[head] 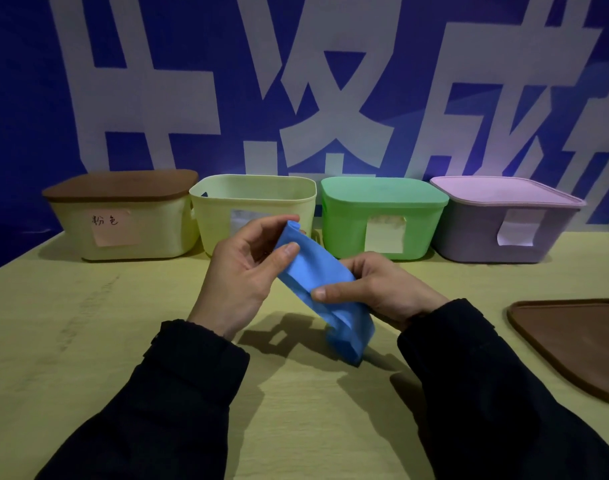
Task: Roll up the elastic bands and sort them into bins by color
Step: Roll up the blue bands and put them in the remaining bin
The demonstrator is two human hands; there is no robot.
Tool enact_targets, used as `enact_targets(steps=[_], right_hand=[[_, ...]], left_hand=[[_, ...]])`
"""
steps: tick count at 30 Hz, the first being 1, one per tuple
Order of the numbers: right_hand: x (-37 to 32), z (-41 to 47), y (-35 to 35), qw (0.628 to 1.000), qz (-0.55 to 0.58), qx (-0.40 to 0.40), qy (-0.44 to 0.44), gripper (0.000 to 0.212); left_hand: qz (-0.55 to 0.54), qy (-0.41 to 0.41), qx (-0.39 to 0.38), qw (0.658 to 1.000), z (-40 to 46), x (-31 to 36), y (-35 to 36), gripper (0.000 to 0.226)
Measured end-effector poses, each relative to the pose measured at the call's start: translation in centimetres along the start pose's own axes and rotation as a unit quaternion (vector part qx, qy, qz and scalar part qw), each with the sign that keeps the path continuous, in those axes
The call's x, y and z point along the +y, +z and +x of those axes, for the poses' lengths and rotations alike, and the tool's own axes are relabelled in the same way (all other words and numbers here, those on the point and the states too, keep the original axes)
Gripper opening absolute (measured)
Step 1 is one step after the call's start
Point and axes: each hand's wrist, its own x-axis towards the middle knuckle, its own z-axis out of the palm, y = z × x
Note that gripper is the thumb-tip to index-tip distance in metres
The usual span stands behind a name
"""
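Note:
A flat blue elastic band [316, 282] is held in the air above the table, slanting from upper left to lower right. My left hand [240, 275] pinches its upper end between thumb and fingers. My right hand [372, 289] grips its middle, thumb on top; the lower end hangs folded below. Behind them stands an open pale yellow bin [254, 188] with a paper label. Left of it is a yellow bin with a brown lid [123, 185] and a pink note. To the right stand a lidded green bin [382, 202] and a lidded purple bin [503, 216].
A loose brown lid [573, 337] lies on the yellow table [88, 323] at the right edge. A blue wall with large white characters rises just behind the bins. Dark sleeves cover both forearms.

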Motion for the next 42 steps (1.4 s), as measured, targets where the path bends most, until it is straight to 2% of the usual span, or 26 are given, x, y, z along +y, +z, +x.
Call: enact_targets(steps=[4,8,11,14,16,18,23,29,33,37,42], right_hand=[[-0.3,-0.2,-0.1,1.000,-0.014,-0.016,0.016,0.031],[-0.7,-0.5,0.4,0.998,0.026,-0.047,0.026,0.013],[-0.9,-0.7,1.1,0.998,0.042,-0.036,0.020,0.013],[-0.8,-0.3,1.2,0.998,0.062,0.011,-0.011,0.026],[-0.7,-0.2,1.0,0.996,0.060,0.049,-0.032,0.021],[-0.6,0.0,0.9,0.995,0.055,0.074,-0.045,0.019],[-0.6,-0.1,0.9,0.994,0.074,0.060,-0.046,0.029],[-0.7,-0.1,0.7,0.992,0.103,0.064,-0.041,0.030],[-0.7,0.0,0.5,0.991,0.113,0.062,-0.043,0.039],[-0.1,0.3,0.9,0.992,0.084,0.059,-0.075,0.032],[0.2,0.8,1.1,0.979,-0.031,0.137,-0.146,0.025]], left_hand=[[0.004,-0.012,-0.008,1.000,-0.1,0.0,0.1,0.030],[0.032,-0.030,-0.010,0.999,-0.1,-0.3,0.1,0.029],[0.046,-0.041,0.009,0.998,0.1,-0.5,-0.1,0.031],[-0.051,-0.088,0.027,0.994,0.4,-0.5,-0.5,0.032],[-0.147,-0.130,0.009,0.980,0.4,-0.6,-0.7,0.039],[-0.183,-0.140,-0.014,0.973,0.4,-0.7,-0.7,0.055],[-0.160,-0.104,-0.037,0.981,0.4,-0.5,-0.9,0.074],[-0.111,-0.091,-0.046,0.989,0.2,-0.1,-0.8,0.077],[-0.043,-0.077,-0.005,0.996,0.2,-0.1,-0.6,0.072],[0.072,-0.055,0.033,0.995,0.2,-0.7,-0.6,0.068],[0.122,-0.039,0.089,0.988,0.3,-1.2,-0.8,0.066]])
